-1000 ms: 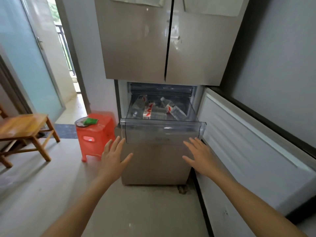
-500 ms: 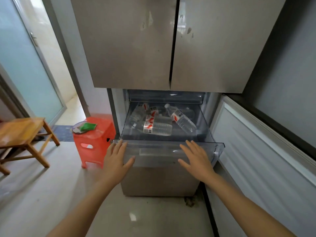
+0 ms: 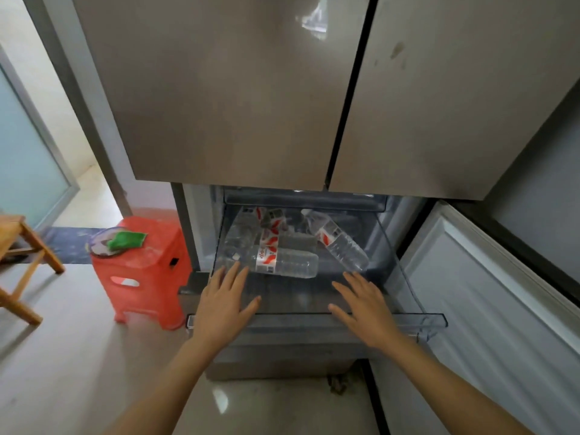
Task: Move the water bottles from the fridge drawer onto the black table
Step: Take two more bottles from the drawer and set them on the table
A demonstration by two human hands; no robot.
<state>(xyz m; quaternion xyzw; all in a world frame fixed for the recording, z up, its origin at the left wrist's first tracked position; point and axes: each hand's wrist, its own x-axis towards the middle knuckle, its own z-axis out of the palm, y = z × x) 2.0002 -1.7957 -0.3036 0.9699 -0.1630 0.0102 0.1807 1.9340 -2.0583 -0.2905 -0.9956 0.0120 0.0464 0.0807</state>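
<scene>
A clear plastic fridge drawer (image 3: 417,320) stands pulled out below the two closed upper doors. Several clear water bottles with red-and-white labels lie on their sides inside it: one bottle (image 3: 287,262) across the front, another bottle (image 3: 340,243) slanted at the right, more piled at the back left (image 3: 251,227). My left hand (image 3: 224,304) reaches over the drawer's front left with fingers straight and spread, fingertips close to the front bottle. My right hand (image 3: 364,309) is held flat over the front right, holding nothing. The black table is not in view.
A red plastic stool (image 3: 147,268) with a plate and a green cloth (image 3: 127,240) stands left of the fridge. A wooden stool (image 3: 18,265) is at the far left by a glass door. The opened white fridge door (image 3: 489,309) juts out on the right.
The view has come closer to the fridge. Both hands have moved forward over the drawer's front rim, toward the bottles. The bottles have not moved.
</scene>
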